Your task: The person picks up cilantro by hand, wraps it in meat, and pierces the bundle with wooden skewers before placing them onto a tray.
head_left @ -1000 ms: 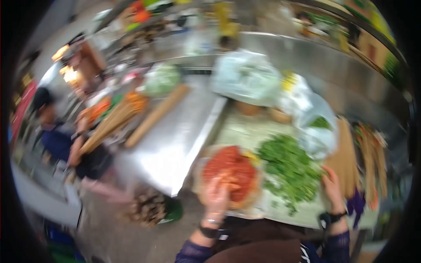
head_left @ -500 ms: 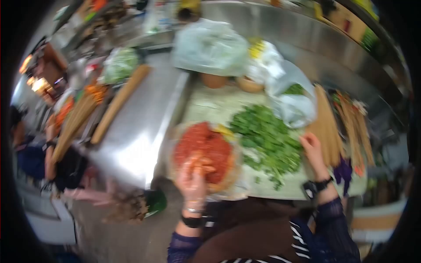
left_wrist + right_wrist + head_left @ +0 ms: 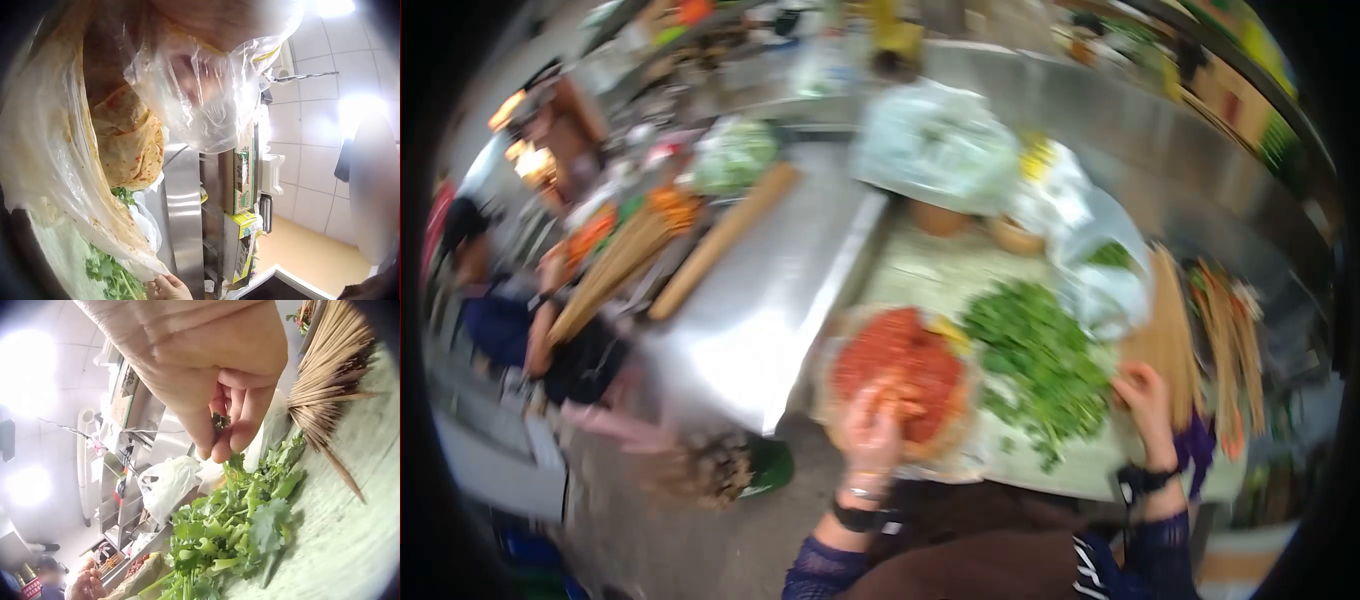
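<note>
My left hand (image 3: 872, 428), in a clear plastic glove, is over the bowl of red chopped mixture (image 3: 920, 355); its fingers look curled and orange-smeared. In the left wrist view, a crumpled, sauce-stained form (image 3: 131, 140) shows beyond the loose glove plastic (image 3: 212, 119). I cannot tell if the left fingers hold food. A plastic liner (image 3: 56, 144) rises at the bowl's side. With thumb and fingertips, my right hand (image 3: 212, 369) pinches a small cilantro sprig (image 3: 220, 422). The cilantro heap (image 3: 231, 531) lies just below it on the pale green board (image 3: 350, 550).
A bundle of wooden skewers (image 3: 1165, 345) lies right of the cilantro. Behind stand white plastic bags (image 3: 935, 145) and a brown pot (image 3: 940, 218). A steel counter (image 3: 750, 290) is on the left, bearing a wooden rod (image 3: 725, 240). Another person (image 3: 505, 315) works at the far left.
The head view swings one way and back, shifting the whole scene. My left hand stays over the red mixture, and my right hand stays at the cilantro heap's right edge.
</note>
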`<action>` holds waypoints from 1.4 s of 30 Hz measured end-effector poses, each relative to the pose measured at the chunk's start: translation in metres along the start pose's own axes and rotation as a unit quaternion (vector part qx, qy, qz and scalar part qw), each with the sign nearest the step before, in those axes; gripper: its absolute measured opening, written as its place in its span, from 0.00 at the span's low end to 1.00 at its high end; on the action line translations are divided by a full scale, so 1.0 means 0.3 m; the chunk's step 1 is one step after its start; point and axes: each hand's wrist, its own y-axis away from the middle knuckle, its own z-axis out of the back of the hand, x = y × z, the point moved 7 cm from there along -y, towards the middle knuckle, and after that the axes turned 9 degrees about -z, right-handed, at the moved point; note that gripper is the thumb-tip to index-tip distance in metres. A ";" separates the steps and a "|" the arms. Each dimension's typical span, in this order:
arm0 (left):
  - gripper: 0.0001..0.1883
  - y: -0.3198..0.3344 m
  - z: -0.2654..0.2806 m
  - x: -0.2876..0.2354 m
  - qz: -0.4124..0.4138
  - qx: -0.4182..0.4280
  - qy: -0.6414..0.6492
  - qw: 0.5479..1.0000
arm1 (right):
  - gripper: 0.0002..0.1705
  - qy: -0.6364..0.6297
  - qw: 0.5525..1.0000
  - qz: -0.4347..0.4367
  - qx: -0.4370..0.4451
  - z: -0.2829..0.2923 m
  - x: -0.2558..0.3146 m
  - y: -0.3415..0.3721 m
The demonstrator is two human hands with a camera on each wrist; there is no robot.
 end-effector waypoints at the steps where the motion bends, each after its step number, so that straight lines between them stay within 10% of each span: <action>1: 0.12 -0.001 -0.003 -0.001 -0.014 -0.003 0.015 1.000 | 0.12 -0.038 0.999 -0.008 -0.006 0.014 -0.045 -0.025; 12: 0.16 -0.004 -0.008 0.006 0.016 0.070 -0.008 0.997 | 0.06 0.119 0.973 0.178 -0.083 -0.060 0.021 0.020; 21: 0.14 -0.013 -0.003 0.006 -0.005 0.077 -0.016 0.997 | 0.08 -0.123 0.988 0.040 -0.079 0.012 -0.080 -0.006; 28: 0.14 -0.013 -0.007 0.016 -0.004 0.077 -0.026 0.997 | 0.09 -0.189 0.968 0.119 -0.112 0.058 0.045 0.015; 42: 0.12 -0.067 -0.051 -0.193 -0.116 0.079 -0.174 0.975 | 0.15 -0.045 0.980 0.172 0.089 -0.135 0.495 0.174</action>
